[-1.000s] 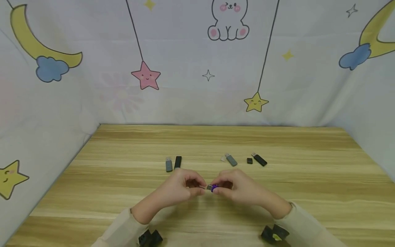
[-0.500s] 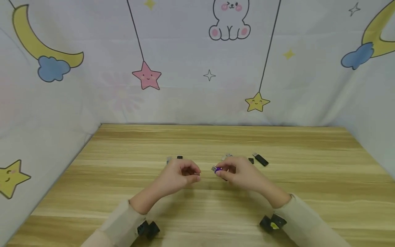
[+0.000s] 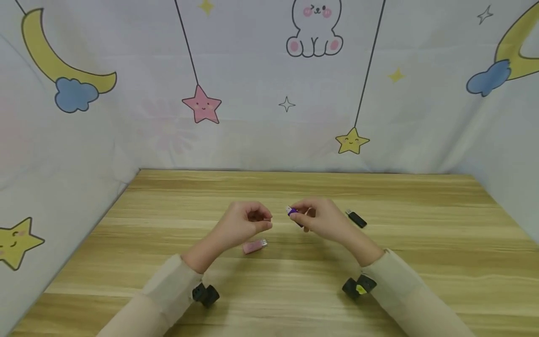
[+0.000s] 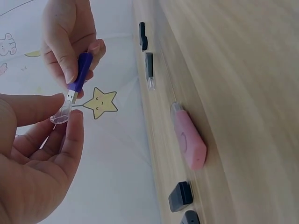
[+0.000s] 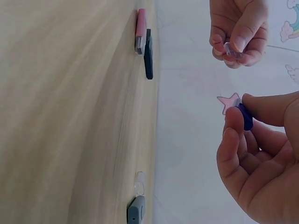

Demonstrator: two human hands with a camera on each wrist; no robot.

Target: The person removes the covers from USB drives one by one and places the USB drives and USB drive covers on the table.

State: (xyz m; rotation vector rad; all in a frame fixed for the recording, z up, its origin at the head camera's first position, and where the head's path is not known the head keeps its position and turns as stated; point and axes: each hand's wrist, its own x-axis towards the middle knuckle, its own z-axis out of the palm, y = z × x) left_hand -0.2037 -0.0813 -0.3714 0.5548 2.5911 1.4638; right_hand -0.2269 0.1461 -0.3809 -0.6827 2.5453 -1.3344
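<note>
In the head view my left hand [image 3: 246,222] is raised over the table, thumb and fingertips pinching a small clear cap [image 4: 61,114]. Facing it, my right hand [image 3: 322,217] pinches a purple USB stick [image 4: 81,72], its metal plug [image 3: 288,208] pointing towards the left hand. Cap and plug are apart in the head and right wrist views. Below the left hand a pink USB stick [image 3: 254,246] lies on the table, with a clear end in the left wrist view. Curled fingers hide part of the purple stick.
A black USB stick [image 3: 356,218] lies right of my right hand on the wooden table [image 3: 168,299]. The right wrist view has a grey USB stick [image 5: 136,210] beside a loose clear cap [image 5: 140,183]. A patterned cloth [image 3: 252,150] hangs behind.
Both hands have drawn apart and moved forward in the head view, holding the cap and the purple USB stick. The pink USB stick has come into view; several sticks behind are now covered.
</note>
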